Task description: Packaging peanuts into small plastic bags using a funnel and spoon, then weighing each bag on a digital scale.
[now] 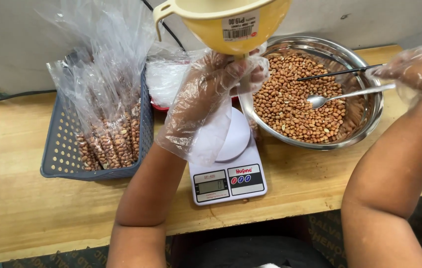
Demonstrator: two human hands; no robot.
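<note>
Underneath everything runs a pale wooden worktable [32,208], its front edge chipped near the middle, pushed against a plain off-white wall [7,39] with a dark cable trailing along the join. Largest on it is a round stainless-steel bowl [364,124] at the back right, heaped with red-skinned peanuts [290,106]. At the left stands a grey-blue perforated plastic basket [60,149] packed with narrow clear bags of peanuts [112,144], their open tops rising loose above the rim. Between basket and bowl sits a white digital kitchen scale [228,181], its round platform largely covered, with a small grey display and a dark panel with coloured buttons on its front. Just behind it a crumpled clear bag lies over something red.

Above the scale, the left hand [211,84], in a loose clear plastic glove, is closed around the spout of a yellow plastic funnel [221,22], which bears a small white barcode sticker on its side; a clear bag [211,134] hangs from the same grip down over the platform. The right hand [419,69], gloved likewise, pinches the handle of a metal spoon [340,96] together with a thin dark stick [340,73]; the spoon's bowl rests on the peanuts.
</note>
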